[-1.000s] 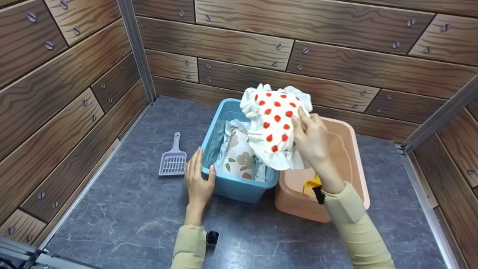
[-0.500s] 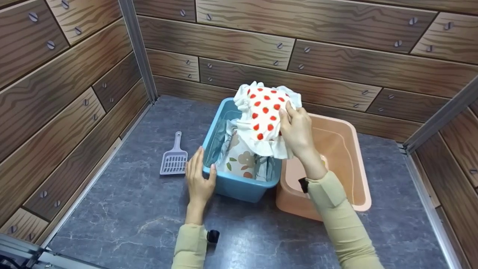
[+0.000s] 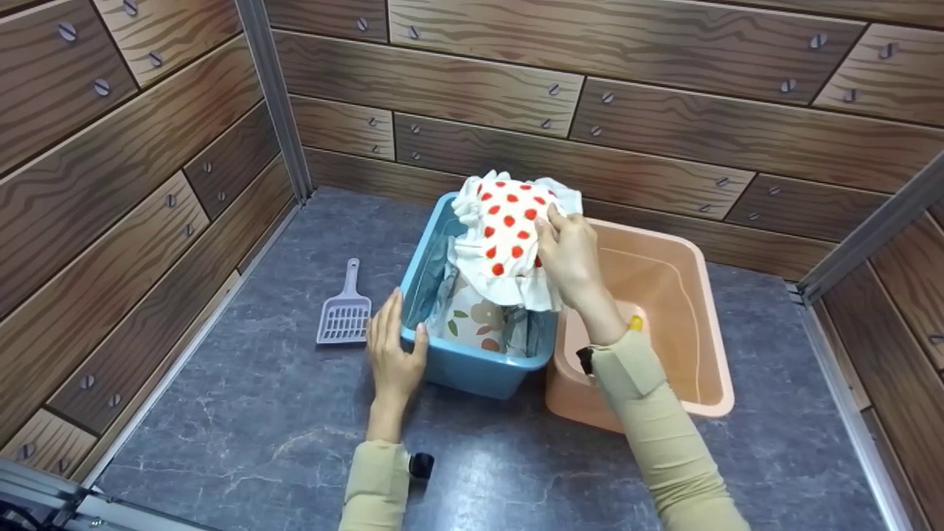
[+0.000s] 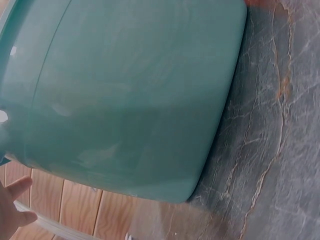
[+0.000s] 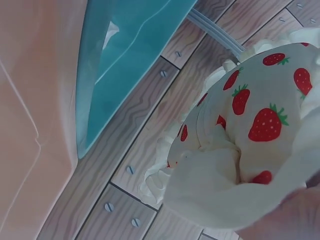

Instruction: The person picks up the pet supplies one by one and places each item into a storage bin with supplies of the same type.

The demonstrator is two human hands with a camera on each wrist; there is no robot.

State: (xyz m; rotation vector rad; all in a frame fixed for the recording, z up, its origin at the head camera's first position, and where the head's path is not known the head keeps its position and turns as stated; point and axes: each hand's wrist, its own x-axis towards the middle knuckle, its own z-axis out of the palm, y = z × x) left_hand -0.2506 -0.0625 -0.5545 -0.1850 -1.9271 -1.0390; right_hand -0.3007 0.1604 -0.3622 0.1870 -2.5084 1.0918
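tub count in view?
2. The blue tub stands beneath the raised strawberry-print fabric piece; the peach tub is on its right. No other tub shows, and none looks hidden.

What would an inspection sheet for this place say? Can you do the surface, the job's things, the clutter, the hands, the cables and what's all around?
Surface: grey, marble-look top.
Job's things: strawberry cloth, held up over the blue bin; flowered cloth inside that bin; orange bin beside it.
Clutter: scoop left of the blue bin; yellow thing in the orange bin, mostly hidden.
Hands: left hand rests on the blue bin's rim; right hand pinches the strawberry cloth.
Cables: dark thing in the bottom left corner, too cut off to tell.
Surroundings: wood-print walls, metal posts.
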